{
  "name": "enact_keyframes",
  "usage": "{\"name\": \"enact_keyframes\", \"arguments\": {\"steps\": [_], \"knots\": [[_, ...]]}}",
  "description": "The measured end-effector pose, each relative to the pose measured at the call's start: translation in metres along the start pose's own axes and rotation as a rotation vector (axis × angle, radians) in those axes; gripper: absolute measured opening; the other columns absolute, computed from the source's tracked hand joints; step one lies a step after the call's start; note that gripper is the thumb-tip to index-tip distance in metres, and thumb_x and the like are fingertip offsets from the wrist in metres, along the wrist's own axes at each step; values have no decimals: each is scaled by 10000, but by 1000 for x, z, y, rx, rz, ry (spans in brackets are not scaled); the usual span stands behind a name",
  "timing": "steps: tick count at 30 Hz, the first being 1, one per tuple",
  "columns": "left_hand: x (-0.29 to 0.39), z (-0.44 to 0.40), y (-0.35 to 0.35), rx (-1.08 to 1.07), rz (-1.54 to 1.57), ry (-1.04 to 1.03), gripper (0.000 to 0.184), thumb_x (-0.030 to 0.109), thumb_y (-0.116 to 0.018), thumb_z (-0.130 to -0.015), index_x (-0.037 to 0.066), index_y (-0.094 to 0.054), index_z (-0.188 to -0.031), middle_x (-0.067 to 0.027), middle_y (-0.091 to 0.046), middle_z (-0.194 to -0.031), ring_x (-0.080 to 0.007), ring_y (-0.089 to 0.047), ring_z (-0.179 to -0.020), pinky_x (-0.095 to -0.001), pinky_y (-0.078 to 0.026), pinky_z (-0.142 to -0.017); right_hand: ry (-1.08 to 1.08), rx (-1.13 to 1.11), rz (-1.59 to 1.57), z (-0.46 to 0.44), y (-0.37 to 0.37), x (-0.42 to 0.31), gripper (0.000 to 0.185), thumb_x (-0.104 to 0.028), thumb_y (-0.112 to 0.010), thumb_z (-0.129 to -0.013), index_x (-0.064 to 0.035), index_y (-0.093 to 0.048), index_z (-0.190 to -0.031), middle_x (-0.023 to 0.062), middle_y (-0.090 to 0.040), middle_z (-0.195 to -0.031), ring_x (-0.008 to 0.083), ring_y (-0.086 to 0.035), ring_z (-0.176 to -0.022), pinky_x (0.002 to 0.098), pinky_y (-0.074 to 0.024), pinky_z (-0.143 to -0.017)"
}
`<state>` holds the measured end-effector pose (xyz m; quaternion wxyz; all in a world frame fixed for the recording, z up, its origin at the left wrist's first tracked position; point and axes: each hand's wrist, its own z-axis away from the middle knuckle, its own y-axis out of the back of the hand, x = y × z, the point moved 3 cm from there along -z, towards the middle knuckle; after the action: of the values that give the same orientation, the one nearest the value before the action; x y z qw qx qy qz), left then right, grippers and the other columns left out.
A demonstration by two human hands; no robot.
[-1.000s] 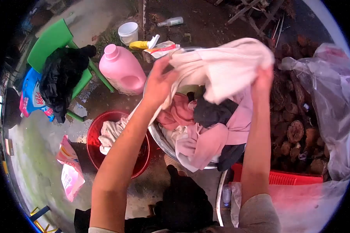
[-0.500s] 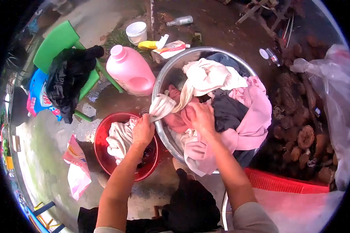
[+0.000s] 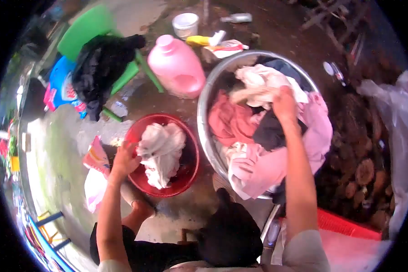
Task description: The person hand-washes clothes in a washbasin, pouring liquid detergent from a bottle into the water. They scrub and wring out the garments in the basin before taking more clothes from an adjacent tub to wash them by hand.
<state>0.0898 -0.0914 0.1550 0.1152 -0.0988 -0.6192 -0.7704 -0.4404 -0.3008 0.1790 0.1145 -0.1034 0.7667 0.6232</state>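
A red plastic basin (image 3: 196,165) stands on the wet ground at the left, with a bunched whitish garment (image 3: 161,152) inside it. My left hand (image 3: 126,158) is at the basin's left edge, its fingers bent over the rim beside the garment. To the right, a large metal basin (image 3: 203,115) holds a heap of laundry. My right hand (image 3: 285,109) reaches over the heap, fingers closed on a cream-white garment (image 3: 263,81). Around that garment lie a coral cloth (image 3: 231,120), a dark cloth (image 3: 272,131) and pink clothes (image 3: 263,165).
Behind the basins stand a pink jug (image 3: 179,68), a white tub (image 3: 186,25) and a yellow bottle (image 3: 197,41). A green chair (image 3: 88,31) with a black garment (image 3: 102,68) is at upper left. Cut logs (image 3: 365,170) and clear plastic sheeting (image 3: 394,122) border the right.
The whitish cloth end at the metal basin's rim now lies in the red basin. My left hand has moved to that basin's left rim; my right went from the coral cloth to the cream-white garment.
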Motion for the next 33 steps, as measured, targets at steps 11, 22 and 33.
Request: {"name": "enact_keyframes", "arguments": {"steps": [11, 22, 33], "knots": [[31, 20, -160, 306, 262, 404, 603, 429, -628, -828, 131, -523, -1341, -253, -244, -1531, -490, -239, -1392, -662, -235, -1067, 641, -587, -648, 143, -141, -266, 487, -181, -624, -859, -90, -478, -1314, 181, -514, -1279, 350, -500, -1197, 438, -409, -1017], [-3, 31, -160, 346, 702, 785, 732, 465, -680, -781, 171, -449, -1411, -247, -296, -1482, -426, -341, -1336, -525, -334, -1054, 417, -566, 39, 227, -261, -260, 496, -352, -616, -846, -162, -537, -1296, 138, -361, -1424, 412, -343, -1310, 608, -337, -1016], [-63, -29, -157, 212, 1001, 708, 515, 426, -665, -738, 55, -689, -1095, -209, -705, -952, -355, -676, -948, -409, -514, -824, 362, -1027, 74, 137, -283, -316, 331, -300, -531, -846, -94, -681, -1058, 201, -651, -1108, 330, -651, -983, 451, -522, -779]]}}
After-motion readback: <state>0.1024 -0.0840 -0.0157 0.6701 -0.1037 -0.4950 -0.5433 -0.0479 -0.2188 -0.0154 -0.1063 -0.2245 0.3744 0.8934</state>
